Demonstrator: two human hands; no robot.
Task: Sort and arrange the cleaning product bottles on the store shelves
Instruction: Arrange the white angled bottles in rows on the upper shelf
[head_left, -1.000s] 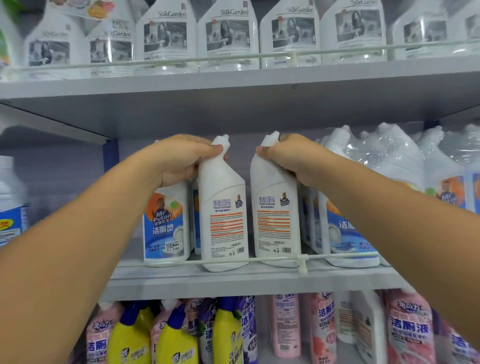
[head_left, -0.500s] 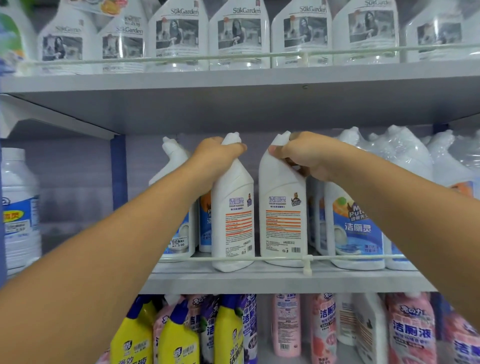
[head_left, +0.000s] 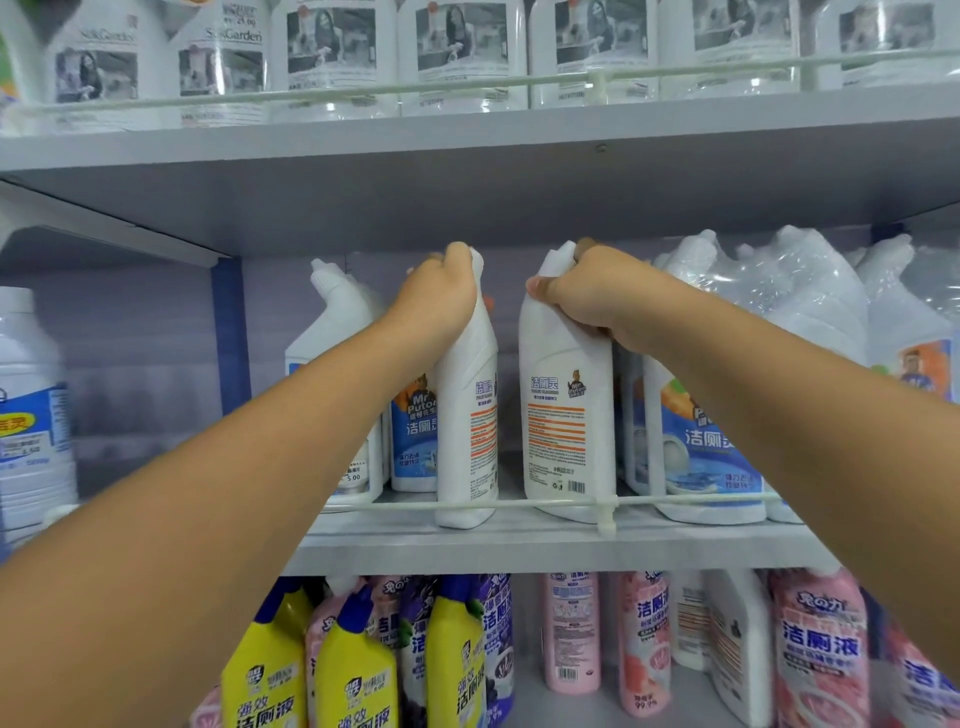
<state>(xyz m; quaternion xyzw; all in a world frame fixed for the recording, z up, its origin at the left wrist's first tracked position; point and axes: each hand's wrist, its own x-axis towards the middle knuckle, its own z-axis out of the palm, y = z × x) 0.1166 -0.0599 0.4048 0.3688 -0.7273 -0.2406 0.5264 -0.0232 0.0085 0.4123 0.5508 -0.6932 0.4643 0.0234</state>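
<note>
Left hand (head_left: 441, 299): fingers curl round the neck of the left bottle (head_left: 467, 415).
Right hand (head_left: 587, 296): fingers clasp the right bottle (head_left: 566, 415), apparently at its shoulder.
Bottles: both on the middle shelf (head_left: 519, 545), backs outward.
Advice: twist each upright, labels forward, bases behind the rail (head_left: 519, 504).

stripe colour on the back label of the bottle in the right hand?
Orange stripes on the white bottle, head view.
</note>
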